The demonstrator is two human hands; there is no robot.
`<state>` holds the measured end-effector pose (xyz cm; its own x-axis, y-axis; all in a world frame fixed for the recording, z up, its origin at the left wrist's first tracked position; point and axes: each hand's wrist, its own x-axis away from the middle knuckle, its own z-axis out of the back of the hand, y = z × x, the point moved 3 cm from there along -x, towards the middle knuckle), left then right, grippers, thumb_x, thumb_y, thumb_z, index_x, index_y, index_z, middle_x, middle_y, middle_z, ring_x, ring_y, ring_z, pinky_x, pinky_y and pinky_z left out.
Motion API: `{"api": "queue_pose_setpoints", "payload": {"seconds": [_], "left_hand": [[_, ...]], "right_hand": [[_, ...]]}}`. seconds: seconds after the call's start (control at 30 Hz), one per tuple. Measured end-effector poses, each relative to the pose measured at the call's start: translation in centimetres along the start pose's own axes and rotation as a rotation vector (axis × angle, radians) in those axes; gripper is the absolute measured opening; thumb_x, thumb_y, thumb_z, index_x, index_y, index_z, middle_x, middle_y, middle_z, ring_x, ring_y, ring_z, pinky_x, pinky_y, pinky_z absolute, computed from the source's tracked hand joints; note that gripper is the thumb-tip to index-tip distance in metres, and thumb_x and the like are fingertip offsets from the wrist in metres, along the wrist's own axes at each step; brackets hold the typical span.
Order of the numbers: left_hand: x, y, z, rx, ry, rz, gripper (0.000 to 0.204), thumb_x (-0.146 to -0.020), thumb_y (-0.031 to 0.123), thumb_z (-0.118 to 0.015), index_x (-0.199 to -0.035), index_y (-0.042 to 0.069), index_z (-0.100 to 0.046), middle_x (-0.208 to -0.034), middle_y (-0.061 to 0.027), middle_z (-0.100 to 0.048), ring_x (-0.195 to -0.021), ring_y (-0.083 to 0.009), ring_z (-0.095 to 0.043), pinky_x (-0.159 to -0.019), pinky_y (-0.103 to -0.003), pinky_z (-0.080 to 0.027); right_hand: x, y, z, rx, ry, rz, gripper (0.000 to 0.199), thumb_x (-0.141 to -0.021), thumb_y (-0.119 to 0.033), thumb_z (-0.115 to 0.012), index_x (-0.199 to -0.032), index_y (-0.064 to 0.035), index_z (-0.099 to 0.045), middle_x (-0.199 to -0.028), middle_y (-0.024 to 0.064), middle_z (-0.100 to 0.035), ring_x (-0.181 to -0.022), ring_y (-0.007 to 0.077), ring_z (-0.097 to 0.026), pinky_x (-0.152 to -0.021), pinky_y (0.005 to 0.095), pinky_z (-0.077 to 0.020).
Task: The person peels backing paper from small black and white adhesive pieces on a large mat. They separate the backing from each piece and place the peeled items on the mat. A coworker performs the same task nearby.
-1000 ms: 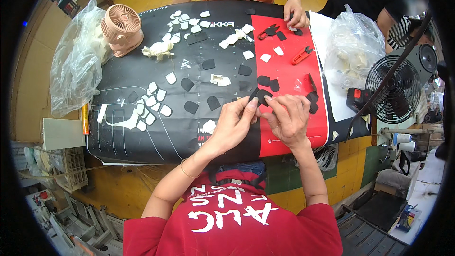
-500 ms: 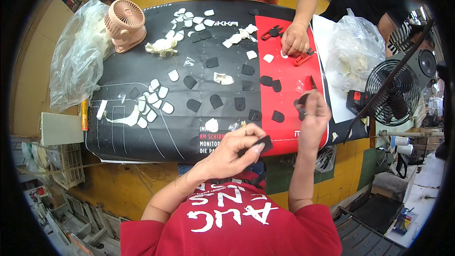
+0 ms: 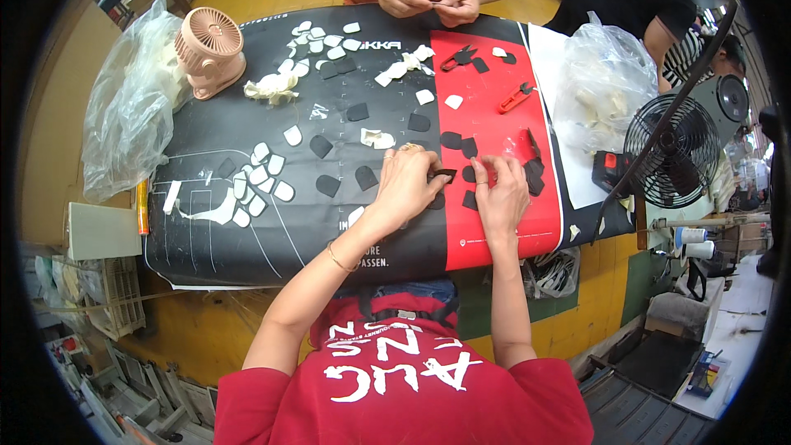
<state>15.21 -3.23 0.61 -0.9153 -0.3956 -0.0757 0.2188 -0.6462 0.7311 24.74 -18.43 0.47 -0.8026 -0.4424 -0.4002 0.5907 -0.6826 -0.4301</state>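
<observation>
My left hand [image 3: 404, 183] rests on the black and red mat [image 3: 247, 231] and pinches a small black piece [image 3: 446, 173] between thumb and fingers. My right hand [image 3: 503, 194] sits just to its right on the red half. Its fingers curl down close to that piece and over black pads [image 3: 470, 198] lying there. What they hold is hidden. More black pads [image 3: 365, 177] lie just left of my left hand, and a pile of them [image 3: 534, 173] lies right of my right hand.
White pads [image 3: 259, 181] lie at the left, more at the far side. A pink fan [image 3: 210, 49] and plastic bag [image 3: 128, 115] stand far left. Red snips [image 3: 515, 99], another bag [image 3: 606, 82] and a black fan [image 3: 680, 152] are right. A person's hands [image 3: 428, 2] work opposite.
My left hand drew back to the near edge with a black piece while my right reached to the pile at the right. Both have come back together mid-mat. The opposite person's hands left the table.
</observation>
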Motion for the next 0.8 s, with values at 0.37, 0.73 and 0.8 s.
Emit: {"api": "queue_pose_setpoints", "payload": {"seconds": [0.37, 0.73, 0.8], "left_hand": [[-1.0, -2.1, 0.2, -0.309, 0.186, -0.208, 0.015, -0.088, 0.013, -0.069, -0.094, 0.0, -0.071, -0.099, -0.0159, -0.064, -0.099, -0.0343, -0.061, -0.091, -0.044, -0.047], [-1.3, -1.5, 1.7, 0.338, 0.307, 0.021, 0.022, -0.086, 0.004, -0.068, -0.106, -0.006, -0.07, -0.076, -0.0187, -0.072, -0.064, -0.0254, -0.072, -0.064, -0.034, -0.056], [-1.0, -2.0, 1.9, 0.356, 0.282, 0.133, 0.024, -0.086, 0.004, -0.069, -0.108, -0.005, -0.069, -0.072, -0.0172, -0.071, -0.062, -0.0236, -0.071, -0.061, -0.034, -0.055]], "right_hand": [[1.3, 0.8, 2.5, -0.14, -0.018, -0.035, 0.016, -0.092, -0.023, -0.07, -0.094, -0.0071, -0.073, -0.09, 0.0047, -0.067, -0.086, 0.0234, -0.063, -0.079, 0.0382, -0.0459], [2.1, 3.6, 5.8, -0.203, 0.05, -0.213, 0.019, -0.093, -0.022, -0.07, -0.097, -0.0039, -0.073, -0.085, 0.0072, -0.069, -0.074, 0.0222, -0.066, -0.077, 0.0375, -0.0471], [2.2, 4.3, 6.3, -0.226, 0.056, -0.256, 0.021, -0.092, -0.023, -0.071, -0.098, -0.0029, -0.073, -0.087, 0.0092, -0.069, -0.077, 0.0245, -0.066, -0.081, 0.0388, -0.0486]]}}
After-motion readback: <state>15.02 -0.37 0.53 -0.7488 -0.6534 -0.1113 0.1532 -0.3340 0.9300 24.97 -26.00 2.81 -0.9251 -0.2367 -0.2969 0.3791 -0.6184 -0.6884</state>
